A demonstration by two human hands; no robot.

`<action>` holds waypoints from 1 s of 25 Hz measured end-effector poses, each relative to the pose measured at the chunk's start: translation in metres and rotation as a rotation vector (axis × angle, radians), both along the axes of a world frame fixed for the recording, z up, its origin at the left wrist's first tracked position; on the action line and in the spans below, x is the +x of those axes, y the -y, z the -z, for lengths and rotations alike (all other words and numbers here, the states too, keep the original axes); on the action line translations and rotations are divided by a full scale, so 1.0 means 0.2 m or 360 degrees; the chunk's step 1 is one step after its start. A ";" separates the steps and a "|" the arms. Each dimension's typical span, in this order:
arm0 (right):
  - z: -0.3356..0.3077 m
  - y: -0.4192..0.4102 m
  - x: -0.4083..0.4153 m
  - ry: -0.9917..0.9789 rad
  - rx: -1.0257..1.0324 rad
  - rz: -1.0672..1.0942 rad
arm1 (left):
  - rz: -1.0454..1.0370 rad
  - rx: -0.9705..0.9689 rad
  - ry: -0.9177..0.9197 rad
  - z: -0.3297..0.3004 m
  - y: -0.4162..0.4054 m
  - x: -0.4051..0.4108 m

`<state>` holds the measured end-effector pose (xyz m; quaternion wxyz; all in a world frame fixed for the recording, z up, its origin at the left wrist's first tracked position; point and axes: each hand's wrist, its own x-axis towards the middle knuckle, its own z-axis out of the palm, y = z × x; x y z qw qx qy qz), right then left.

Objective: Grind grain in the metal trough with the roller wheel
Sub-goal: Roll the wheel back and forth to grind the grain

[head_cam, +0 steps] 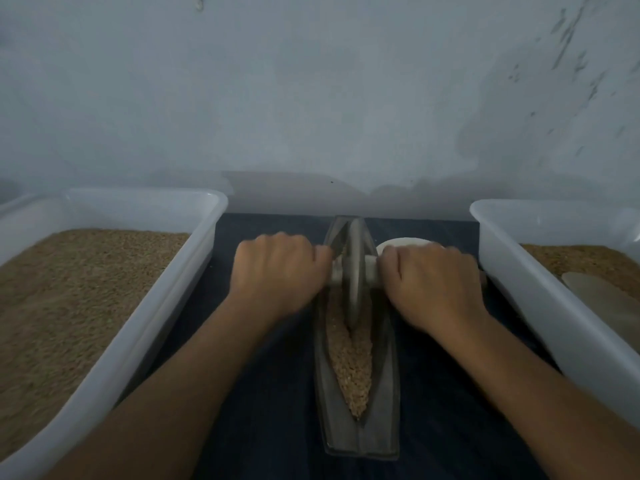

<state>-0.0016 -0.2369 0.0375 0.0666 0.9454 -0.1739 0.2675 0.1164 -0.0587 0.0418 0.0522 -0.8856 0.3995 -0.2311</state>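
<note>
Between two white tubs [114, 344] of grain, the metal trough [358, 434] is lying on a dark surface [263, 427], grain [351, 368] filling its groove. Left hand [277, 271] and right hand [433, 282] are each gripping the roller wheel [353, 271] axle toward the far end.

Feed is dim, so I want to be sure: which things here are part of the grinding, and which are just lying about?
In the job:
metal trough
roller wheel
handle, gripped by left hand and right hand
grain in the trough

Lying about:
left tub of grain
right tub
white dish
</note>
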 end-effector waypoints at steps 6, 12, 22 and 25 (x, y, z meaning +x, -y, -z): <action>-0.09 0.19 0.29 -0.0397 -0.0108 -0.0028 | -0.0163 0.0088 -0.0542 -0.15 0.26 0.31; -0.01 -0.07 -0.05 -0.0058 -0.0040 0.0004 | 0.0060 -0.0199 -0.0003 0.07 -0.06 -0.07; -0.01 -0.10 -0.10 0.0006 -0.0090 -0.0089 | 0.0152 -0.0300 -0.0042 0.07 -0.12 -0.10; -0.05 0.06 0.14 -0.0149 -0.0044 -0.0023 | -0.0043 -0.0126 -0.0301 0.00 0.09 0.16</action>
